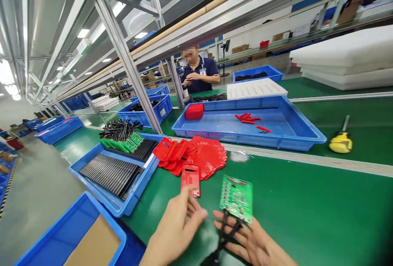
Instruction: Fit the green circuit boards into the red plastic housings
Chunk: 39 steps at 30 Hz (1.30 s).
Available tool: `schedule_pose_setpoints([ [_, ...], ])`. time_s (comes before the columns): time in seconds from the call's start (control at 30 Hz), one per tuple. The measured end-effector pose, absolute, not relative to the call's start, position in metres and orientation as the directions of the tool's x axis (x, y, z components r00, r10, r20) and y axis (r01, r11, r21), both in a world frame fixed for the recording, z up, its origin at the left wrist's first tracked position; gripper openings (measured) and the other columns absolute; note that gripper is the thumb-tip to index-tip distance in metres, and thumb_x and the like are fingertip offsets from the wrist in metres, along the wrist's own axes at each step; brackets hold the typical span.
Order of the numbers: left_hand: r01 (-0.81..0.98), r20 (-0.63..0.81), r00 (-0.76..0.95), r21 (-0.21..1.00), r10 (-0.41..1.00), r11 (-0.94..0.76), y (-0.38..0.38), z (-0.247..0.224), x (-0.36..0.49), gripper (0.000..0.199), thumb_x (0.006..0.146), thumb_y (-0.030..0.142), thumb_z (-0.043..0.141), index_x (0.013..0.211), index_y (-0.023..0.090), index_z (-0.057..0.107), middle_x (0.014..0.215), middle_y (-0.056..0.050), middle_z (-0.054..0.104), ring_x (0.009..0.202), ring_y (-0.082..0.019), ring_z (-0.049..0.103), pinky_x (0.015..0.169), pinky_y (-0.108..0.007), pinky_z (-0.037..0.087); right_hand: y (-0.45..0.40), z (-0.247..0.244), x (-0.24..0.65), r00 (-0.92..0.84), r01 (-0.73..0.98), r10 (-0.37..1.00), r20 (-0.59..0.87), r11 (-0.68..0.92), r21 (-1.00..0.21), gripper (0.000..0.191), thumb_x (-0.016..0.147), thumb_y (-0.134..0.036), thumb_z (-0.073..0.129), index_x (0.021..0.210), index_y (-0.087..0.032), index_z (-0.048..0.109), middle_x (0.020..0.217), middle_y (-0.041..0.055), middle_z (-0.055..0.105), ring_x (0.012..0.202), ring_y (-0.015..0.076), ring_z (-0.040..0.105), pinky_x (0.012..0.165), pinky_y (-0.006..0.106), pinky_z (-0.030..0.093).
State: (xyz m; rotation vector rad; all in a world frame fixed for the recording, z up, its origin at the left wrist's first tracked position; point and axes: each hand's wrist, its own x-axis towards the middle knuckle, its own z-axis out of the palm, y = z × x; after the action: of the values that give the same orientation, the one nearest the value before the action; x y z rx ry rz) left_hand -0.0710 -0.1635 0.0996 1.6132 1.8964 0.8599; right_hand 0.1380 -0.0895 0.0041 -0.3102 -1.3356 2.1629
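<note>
My right hand (250, 241) holds a green circuit board (236, 198) with black cables (223, 237) hanging from its near edge. The cables run down across the fingers, and the board's face with its small parts is turned up. My left hand (175, 227) is at the near end of a red plastic case piece (190, 176), its index finger overlapping it. The thumb stands apart from the other fingers, and whether the fingertip touches the piece is hard to tell. Behind lies a fanned pile of similar red plastic pieces (210, 157).
A blue tray (123, 208) at left holds black strips and cabled green boards (123, 143). Nearer stands a blue bin (70, 225) with cardboard. Beyond the red pile, a long blue tray (245, 137) holds red parts. A yellow screwdriver (340, 142) lies right. A co-worker (201, 71) stands opposite.
</note>
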Motion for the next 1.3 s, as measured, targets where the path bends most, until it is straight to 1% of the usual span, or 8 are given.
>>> schedule_pose_setpoints([
  [0.1, 0.855, 0.102, -0.366, 0.43, 0.925, 0.29, -0.12, 0.083, -0.089, 0.031, 0.088, 0.027, 0.049, 0.116, 0.013, 0.05, 0.104, -0.016, 0.059, 0.095, -0.029, 0.059, 0.081, -0.037, 0.043, -0.085, 0.033, 0.145, -0.683, -0.393, 0.727, -0.074, -0.45, -0.802, 0.039, 0.089, -0.06, 0.052, 0.102, -0.023, 0.061, 0.109, 0.0085, 0.063, 0.103, 0.0244, 0.059, 0.098, 0.045, 0.045],
  [0.3, 0.857, 0.192, -0.265, 0.497, 0.945, 0.139, -0.094, 0.069, -0.114, 0.052, 0.085, 0.014, 0.042, 0.137, 0.012, 0.035, 0.087, -0.007, 0.061, 0.081, -0.022, 0.06, 0.078, -0.033, 0.044, -0.068, 0.062, 0.164, -0.553, -0.395, 0.814, -0.178, -0.443, -0.805, 0.036, 0.088, -0.052, 0.06, 0.074, -0.021, 0.049, 0.068, -0.0007, 0.054, 0.063, 0.0153, 0.049, 0.059, 0.028, 0.049],
  [0.4, 0.634, 0.315, -0.391, 0.773, 0.865, 0.005, -0.09, 0.084, -0.097, 0.053, 0.079, 0.016, 0.048, 0.132, 0.016, 0.045, 0.09, -0.005, 0.06, 0.084, -0.02, 0.059, 0.083, -0.032, 0.043, -0.063, 0.066, 0.169, -0.52, -0.383, 0.835, -0.178, -0.415, -0.825, 0.035, 0.086, -0.05, 0.063, 0.075, -0.02, 0.049, 0.068, -0.0005, 0.054, 0.062, 0.0152, 0.048, 0.054, 0.027, 0.046],
  [0.47, 0.189, 0.153, -0.435, 0.979, 0.887, -0.076, -0.077, 0.091, -0.077, 0.049, 0.069, 0.013, 0.053, 0.117, 0.018, 0.057, 0.089, -0.002, 0.062, 0.085, -0.019, 0.059, 0.086, -0.031, 0.044, -0.06, 0.069, 0.172, -0.484, -0.366, 0.857, -0.18, -0.385, -0.847, 0.037, 0.084, -0.052, 0.065, 0.076, -0.02, 0.049, 0.07, 0.0005, 0.055, 0.063, 0.0153, 0.048, 0.052, 0.026, 0.045],
  [0.6, -0.373, -0.145, -0.171, 0.925, 0.975, 0.072, -0.04, 0.079, -0.032, 0.031, 0.051, 0.008, 0.05, 0.08, 0.012, 0.061, 0.08, -0.006, 0.066, 0.082, -0.025, 0.064, 0.085, -0.042, 0.049, -0.05, 0.071, 0.18, -0.396, -0.203, 0.905, -0.155, -0.251, -0.946, 0.044, 0.085, -0.062, 0.057, 0.082, -0.018, 0.058, 0.069, 0.0012, 0.055, 0.056, 0.0125, 0.043, 0.049, 0.024, 0.04],
  [0.73, -0.627, -0.217, 0.002, 0.76, 0.976, 0.171, -0.032, 0.049, -0.002, 0.054, 0.043, 0.0, 0.051, 0.094, 0.015, 0.06, 0.092, -0.006, 0.068, 0.097, -0.028, 0.063, 0.093, -0.047, 0.045, -0.042, 0.064, 0.189, -0.359, 0.128, 0.931, -0.067, -0.022, -0.992, 0.059, 0.092, -0.066, 0.035, 0.121, -0.019, 0.057, 0.071, 0.0, 0.053, 0.057, 0.014, 0.045, 0.055, 0.027, 0.043],
  [0.97, -0.738, -0.162, 0.112, 0.647, 0.981, 0.191, -0.061, 0.035, 0.012, 0.068, 0.048, -0.003, 0.065, 0.11, 0.021, 0.056, 0.092, -0.001, 0.066, 0.085, -0.018, 0.062, 0.091, -0.037, 0.045, -0.053, 0.045, 0.179, -0.475, 0.519, 0.824, 0.31, 0.546, -0.658, 0.048, 0.098, -0.048, 0.034, 0.141, -0.028, 0.044, 0.097, 0.0061, 0.051, 0.077, 0.0178, 0.058, 0.067, 0.03, 0.052],
  [1.3, -0.809, -0.071, 0.108, 0.574, 0.992, 0.129, -0.068, 0.047, 0.008, 0.086, 0.046, -0.001, 0.058, 0.128, 0.023, 0.048, 0.109, -0.006, 0.065, 0.11, -0.028, 0.057, 0.101, -0.046, 0.039, -0.059, 0.039, 0.173, -0.535, 0.508, 0.671, 0.514, 0.741, -0.439, 0.044, 0.1, -0.038, 0.039, 0.142, -0.027, 0.041, 0.098, 0.0069, 0.05, 0.071, 0.0146, 0.06, 0.057, 0.022, 0.05],
])
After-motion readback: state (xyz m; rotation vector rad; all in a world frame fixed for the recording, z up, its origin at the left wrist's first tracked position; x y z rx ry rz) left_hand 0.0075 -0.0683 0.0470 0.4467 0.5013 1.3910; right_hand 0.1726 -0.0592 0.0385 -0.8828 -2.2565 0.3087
